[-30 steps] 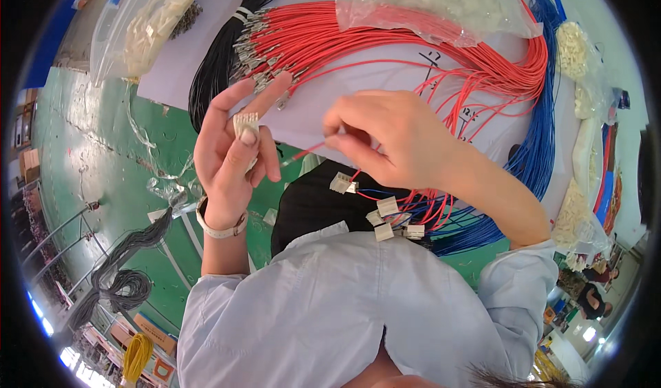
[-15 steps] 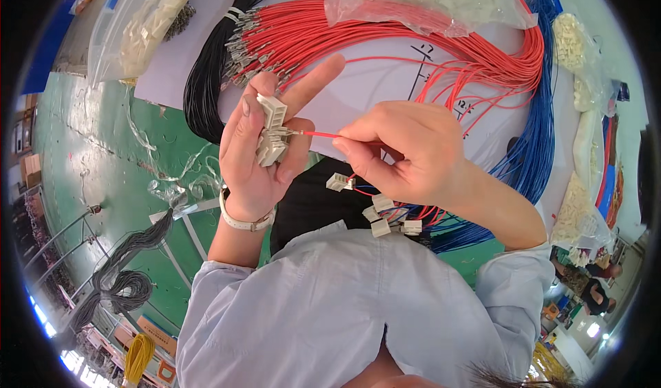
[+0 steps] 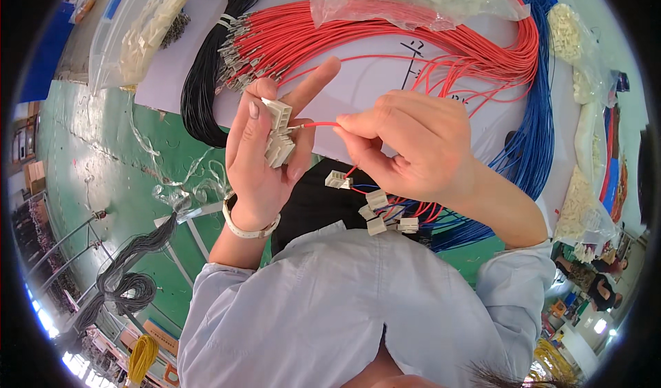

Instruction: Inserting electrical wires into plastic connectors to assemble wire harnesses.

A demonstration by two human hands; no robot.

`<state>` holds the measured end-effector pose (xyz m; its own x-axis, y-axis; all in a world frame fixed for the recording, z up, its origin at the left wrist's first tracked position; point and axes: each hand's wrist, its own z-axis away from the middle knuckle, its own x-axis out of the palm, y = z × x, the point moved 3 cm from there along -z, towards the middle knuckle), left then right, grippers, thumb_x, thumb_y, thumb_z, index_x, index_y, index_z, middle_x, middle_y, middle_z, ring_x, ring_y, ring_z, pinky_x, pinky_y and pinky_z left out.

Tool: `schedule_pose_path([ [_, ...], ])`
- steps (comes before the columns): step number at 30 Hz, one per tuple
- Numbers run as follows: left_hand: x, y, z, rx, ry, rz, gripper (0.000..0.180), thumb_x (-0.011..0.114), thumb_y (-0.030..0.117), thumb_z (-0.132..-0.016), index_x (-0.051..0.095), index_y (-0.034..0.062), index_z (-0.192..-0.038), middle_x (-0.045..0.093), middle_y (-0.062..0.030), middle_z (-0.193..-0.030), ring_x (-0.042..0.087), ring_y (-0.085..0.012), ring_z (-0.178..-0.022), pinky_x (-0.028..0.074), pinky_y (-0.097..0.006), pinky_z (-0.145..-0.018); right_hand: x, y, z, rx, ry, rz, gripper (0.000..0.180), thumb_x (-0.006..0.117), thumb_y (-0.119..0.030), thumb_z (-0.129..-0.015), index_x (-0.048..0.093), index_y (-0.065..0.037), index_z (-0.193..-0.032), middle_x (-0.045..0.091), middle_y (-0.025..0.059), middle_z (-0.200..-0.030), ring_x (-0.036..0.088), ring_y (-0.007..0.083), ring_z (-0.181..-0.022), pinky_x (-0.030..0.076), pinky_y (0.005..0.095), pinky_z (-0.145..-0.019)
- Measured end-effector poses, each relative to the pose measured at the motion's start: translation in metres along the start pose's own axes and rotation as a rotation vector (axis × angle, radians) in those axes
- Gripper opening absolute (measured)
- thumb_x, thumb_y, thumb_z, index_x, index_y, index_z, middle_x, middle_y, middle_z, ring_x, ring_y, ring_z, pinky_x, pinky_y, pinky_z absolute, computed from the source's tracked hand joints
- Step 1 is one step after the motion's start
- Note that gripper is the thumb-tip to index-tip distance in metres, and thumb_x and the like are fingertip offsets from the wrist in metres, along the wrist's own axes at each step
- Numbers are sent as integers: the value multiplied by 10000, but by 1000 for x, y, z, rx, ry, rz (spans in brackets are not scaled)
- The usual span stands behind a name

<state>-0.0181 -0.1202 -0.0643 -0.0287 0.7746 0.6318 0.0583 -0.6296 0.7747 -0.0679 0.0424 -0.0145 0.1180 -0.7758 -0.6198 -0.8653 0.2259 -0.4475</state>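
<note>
My left hand is closed on white plastic connector housings, holding them between thumb and fingers, with the index finger stretched out. In a pinch of thumb and forefinger, my right hand holds a red wire. The wire's metal crimp terminal is at the side of the housings; whether it sits inside a slot I cannot tell. Below my right hand hang several white connectors with red and blue wires, one of them apart from the cluster.
Across the table lies a bundle of red wires with crimped ends. Black wires lie left of it, blue wires right. Clear bags of white parts surround them. Grey wire hangs at the left.
My left hand has shifted slightly right and down with the housings. My right hand has risen a little, and the red wire now bends upward between the hands.
</note>
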Motion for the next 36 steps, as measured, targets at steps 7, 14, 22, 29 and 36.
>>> schedule_pose_path([
  [7, 3, -3, -2, 71, 44, -157, 193, 325, 274, -1075, 374, 96, -1019, 505, -391, -1325, 341, -40, -394, 261, -175, -364, 0, -1, 5, 4, -4, 39, 159, 718, -20, -699, 601, -66, -795, 541, 16, -636, 547, 163, -521, 386, 275, -404],
  [14, 2, -11, -5, 121, 110, -166, 181, 318, 264, -1075, 384, 109, -1008, 511, -382, -1326, 315, -44, -409, 260, -178, -372, 9, -24, 15, -311, -33, 245, 269, 735, -34, -667, 687, 37, -922, 513, 6, -634, 482, 127, -503, 362, 230, -423],
  [22, 9, -9, -11, 17, 82, 55, 240, 279, 315, -1069, 448, 144, -1065, 486, -382, -1355, 297, -39, -424, 247, -185, -381, 12, -13, 10, -123, 25, -87, 255, 748, 15, -682, 699, 13, -932, 541, 16, -616, 495, 144, -486, 372, 247, -421],
  [29, 9, -7, -10, 17, 15, 172, 258, 289, 391, -1068, 426, 175, -1102, 448, -389, -1386, 333, -31, -455, 258, -176, -386, 9, 0, 6, 287, -25, -475, 164, 742, 31, -751, 727, -24, -904, 589, 30, -623, 477, 93, -466, 322, 235, -408],
  [36, 16, -6, -8, 200, -33, -148, 274, 396, 425, -1045, 287, 174, -1035, 463, -396, -1370, 308, -25, -473, 269, -162, -416, 6, 0, 4, 512, -130, -640, 57, 709, 44, -821, 704, 5, -862, 658, 37, -685, 543, 42, -538, 382, 207, -457],
])
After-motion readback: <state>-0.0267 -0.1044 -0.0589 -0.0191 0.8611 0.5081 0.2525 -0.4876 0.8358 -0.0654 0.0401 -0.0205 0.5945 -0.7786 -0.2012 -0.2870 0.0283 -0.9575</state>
